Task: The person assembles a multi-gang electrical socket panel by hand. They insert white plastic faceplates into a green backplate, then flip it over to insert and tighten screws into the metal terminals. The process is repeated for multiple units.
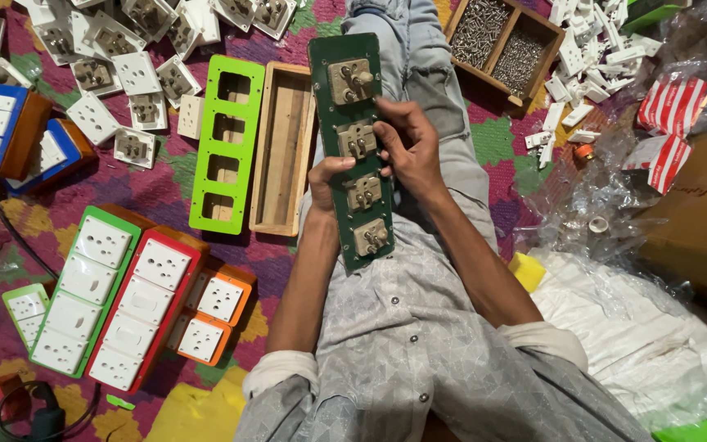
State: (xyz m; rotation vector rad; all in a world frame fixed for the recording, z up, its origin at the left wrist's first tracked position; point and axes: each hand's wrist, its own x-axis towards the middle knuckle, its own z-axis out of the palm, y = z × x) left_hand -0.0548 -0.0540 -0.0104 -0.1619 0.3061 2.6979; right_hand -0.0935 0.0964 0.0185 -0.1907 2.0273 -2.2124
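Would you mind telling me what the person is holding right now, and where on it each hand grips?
A dark green panel with four socket backs. The left hand grips its left edge near the middle; the right hand holds its right edge, fingers on the second socket.

Dark green panel point(352, 147): long, narrow, flat plate with a thin pale edge. Lies lengthwise over the person's lap, one short end up by the knee, the other near the shirt front. Back side up. Four beige socket modules point(362, 191) sit in a single row along it, each squarish, with brass-coloured terminals showing. Slightly tilted, top end leaning left. Held from both long edges.
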